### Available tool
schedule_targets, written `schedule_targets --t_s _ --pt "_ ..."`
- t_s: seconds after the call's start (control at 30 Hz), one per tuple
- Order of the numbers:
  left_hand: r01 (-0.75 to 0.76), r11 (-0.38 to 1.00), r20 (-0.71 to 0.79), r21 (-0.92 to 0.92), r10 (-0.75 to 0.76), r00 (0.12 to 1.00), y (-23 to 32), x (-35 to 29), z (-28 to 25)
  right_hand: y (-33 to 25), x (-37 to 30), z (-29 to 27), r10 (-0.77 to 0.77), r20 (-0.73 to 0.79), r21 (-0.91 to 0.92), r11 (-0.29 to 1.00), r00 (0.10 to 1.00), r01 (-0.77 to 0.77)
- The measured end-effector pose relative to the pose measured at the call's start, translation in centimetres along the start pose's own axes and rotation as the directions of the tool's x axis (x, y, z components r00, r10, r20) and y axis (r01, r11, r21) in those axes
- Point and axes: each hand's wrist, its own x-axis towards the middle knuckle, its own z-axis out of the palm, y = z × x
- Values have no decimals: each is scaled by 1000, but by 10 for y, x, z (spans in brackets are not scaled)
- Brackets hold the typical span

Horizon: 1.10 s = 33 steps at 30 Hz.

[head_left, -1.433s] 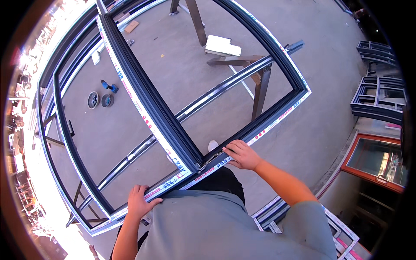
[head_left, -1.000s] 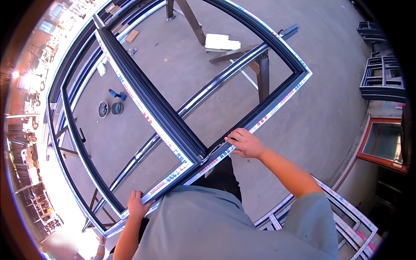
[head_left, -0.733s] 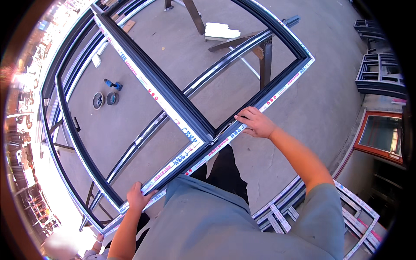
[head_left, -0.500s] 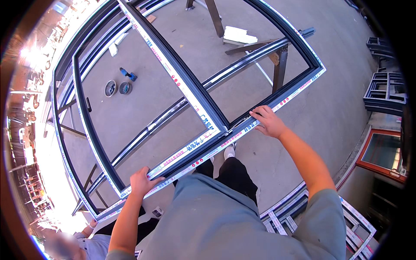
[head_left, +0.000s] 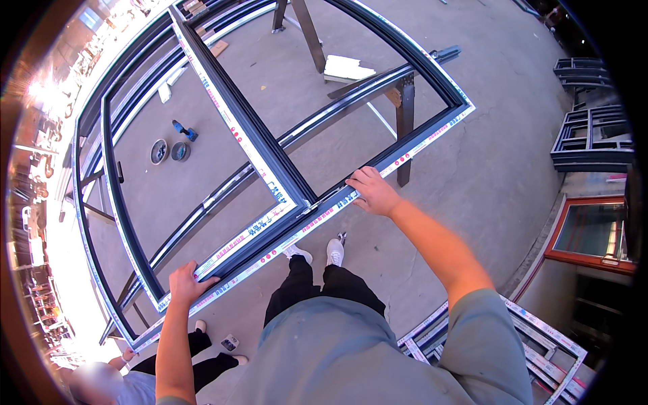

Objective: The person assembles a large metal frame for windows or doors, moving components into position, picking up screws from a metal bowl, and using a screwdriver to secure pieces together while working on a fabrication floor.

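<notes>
A large dark window frame (head_left: 422, 140), with white printed film along its faces, lies tilted across a metal stand. Inside it sits a sash (head_left: 226, 118) with the same film. My left hand (head_left: 190, 282) is closed over the near rail at the left, thumb pointing right along the dark channel. Further right, my right hand (head_left: 373, 191) grips the near rail just past the sash corner, fingertips curled over its inner edge. The undersides of both grips are hidden.
The stand's steel leg (head_left: 403, 125) and long rail (head_left: 351, 102) lie beneath. A blue-black power tool (head_left: 184, 130) and two small bowls (head_left: 159, 151) rest on the floor. A co-worker's hand (head_left: 128, 354) is at the frame's near-left corner. More frames (head_left: 540, 358) lie behind right.
The window frame and both hands appear further left in view, and more of my legs and shoes shows. Both hands keep their hold. More of the stand leg shows below the near rail.
</notes>
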Motion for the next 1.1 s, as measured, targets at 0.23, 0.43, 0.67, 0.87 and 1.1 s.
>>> schedule_targets --t_s 0.23,0.43,0.67,0.87,1.1 --pt "37 999 -4 7 -37 999 4 -1 16 12 -5 12 -38 -68 -27 999 997 36" --pt "122 989 -22 -82 -124 992 9 -10 12 9 1 13 -9 -79 -17 1000 997 8" --pt "63 950 -527 -307 -225 820 20 -87 30 -16 1 15 82 -115 -47 995 990 -88" --pt "354 774 -308 -525 -561 768 41 -216 148 -79 -46 49 256 -163 -190 940 953 -285" --pt "550 727 392 -412 -403 827 33 -381 380 -146 -95 90 184 141 -173 972 973 -159"
